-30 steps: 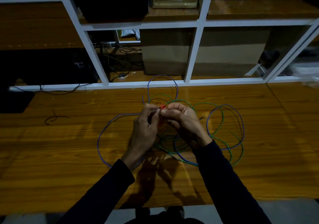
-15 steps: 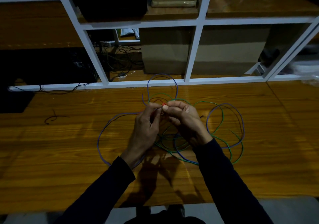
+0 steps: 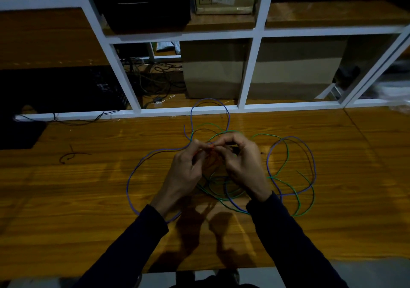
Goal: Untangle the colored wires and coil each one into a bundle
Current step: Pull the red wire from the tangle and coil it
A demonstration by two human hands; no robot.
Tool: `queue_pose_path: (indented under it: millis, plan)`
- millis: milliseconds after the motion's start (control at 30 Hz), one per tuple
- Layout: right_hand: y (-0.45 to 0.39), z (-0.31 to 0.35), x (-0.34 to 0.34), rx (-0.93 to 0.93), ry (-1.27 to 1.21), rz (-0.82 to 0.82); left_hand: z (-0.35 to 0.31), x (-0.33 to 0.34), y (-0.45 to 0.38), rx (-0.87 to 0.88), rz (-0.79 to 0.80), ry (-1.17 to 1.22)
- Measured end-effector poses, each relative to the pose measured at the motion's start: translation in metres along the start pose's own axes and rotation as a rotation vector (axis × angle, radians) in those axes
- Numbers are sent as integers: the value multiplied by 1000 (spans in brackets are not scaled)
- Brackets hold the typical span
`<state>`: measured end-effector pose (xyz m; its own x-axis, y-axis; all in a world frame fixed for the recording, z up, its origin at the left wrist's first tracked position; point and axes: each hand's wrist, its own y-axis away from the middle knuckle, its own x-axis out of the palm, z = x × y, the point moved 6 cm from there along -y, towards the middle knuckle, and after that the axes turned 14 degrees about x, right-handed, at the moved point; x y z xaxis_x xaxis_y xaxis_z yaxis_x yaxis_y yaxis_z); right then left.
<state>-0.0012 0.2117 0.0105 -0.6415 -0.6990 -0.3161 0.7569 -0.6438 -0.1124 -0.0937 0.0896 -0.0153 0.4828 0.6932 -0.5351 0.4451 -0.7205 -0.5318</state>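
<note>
Between your fingertips, at the middle of the tangle, almost nothing has shifted over the last second: your left hand (image 3: 185, 172) and right hand (image 3: 240, 167) have stayed pressed together over the same spot and have only crept a little toward the shelf, so you are still picking at one knot or end and no wire has come free yet. Both hands are curled, thumb against fingers, pinching a small bit of red wire (image 3: 212, 146) that shows between them; how much of it you hold is hidden by your knuckles. Your wrists angle inward from the dark sleeves (image 3: 133, 243) and are lifted off the wood, casting shadows beneath. Around and under your hands the purple wire (image 3: 131, 178) sprawls in wide loops to the left, far side and right, crossed again and again by the green wire (image 3: 286, 152), all lying loose on the wooden table (image 3: 66, 199). Nothing is coiled, so the task looks to be at an early stage. Beyond stands a white shelf frame (image 3: 248, 70) with a cardboard box (image 3: 213, 70) behind it.
</note>
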Motion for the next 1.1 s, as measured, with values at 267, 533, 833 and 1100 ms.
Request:
queue_pose_path:
  millis: [267, 533, 833, 1100]
  plan:
    - [10, -8, 4, 60, 83, -120, -7, 10, 3, -53, 104, 110]
    - [-2, -3, 5, 55, 141, -35, -13, 10, 4, -25, 114, 74]
    - [-32, -10, 6, 291, 130, -35, -13, 13, -5, -122, 62, 308]
    - [8, 26, 23, -110, 264, -163, 0, 13, -2, -198, 31, 439]
